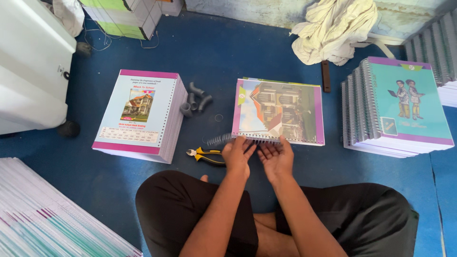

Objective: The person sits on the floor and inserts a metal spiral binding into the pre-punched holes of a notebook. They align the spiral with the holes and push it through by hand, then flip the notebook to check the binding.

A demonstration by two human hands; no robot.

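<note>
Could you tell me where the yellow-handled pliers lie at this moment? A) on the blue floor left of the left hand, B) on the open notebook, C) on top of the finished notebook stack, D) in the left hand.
A: the pliers lie on the floor, just left of the left hand, untouched.

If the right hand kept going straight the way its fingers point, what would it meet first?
The right hand already touches the spiral wire; straight on lies the notebook cover. Beyond that, the blue floor, as far as depth shows.
</note>
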